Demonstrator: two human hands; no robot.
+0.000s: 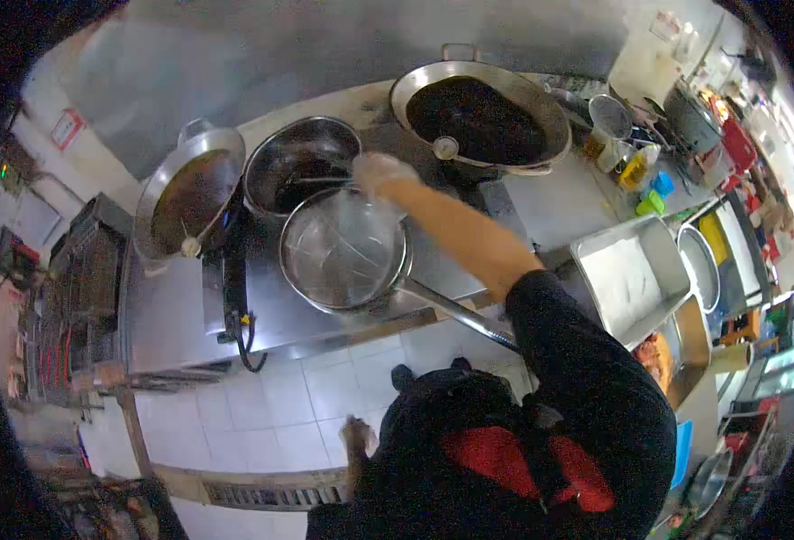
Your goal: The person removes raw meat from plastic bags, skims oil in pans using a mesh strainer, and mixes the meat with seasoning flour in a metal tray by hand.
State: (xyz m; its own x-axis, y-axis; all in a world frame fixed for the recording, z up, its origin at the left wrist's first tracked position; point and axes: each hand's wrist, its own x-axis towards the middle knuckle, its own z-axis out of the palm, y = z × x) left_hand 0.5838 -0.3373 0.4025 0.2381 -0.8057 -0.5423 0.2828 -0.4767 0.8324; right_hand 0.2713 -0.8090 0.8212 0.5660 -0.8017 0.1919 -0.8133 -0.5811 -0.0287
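My right hand [383, 171], in a clear plastic glove, reaches over the counter to the near-right rim of a deep metal pot [262, 193]. Its fingers are closed around a thin metal utensil [320, 179], whose far end dips into the pot; the end's shape is too blurred to name. Below that hand, a large round mesh strainer [338, 256] rests at the counter's front, its long handle [460, 315] pointing right under my forearm. My left hand [358, 435] hangs low beside my body, over the floor, away from the cookware; its fingers are too small and blurred to read.
A wide pan of dark liquid [478, 117] with a dial thermometer [446, 148] stands back right. Another pan of brownish liquid [190, 202] is at left. To the right are a rectangular metal tray [631, 279], an oil jug [638, 168] and several containers.
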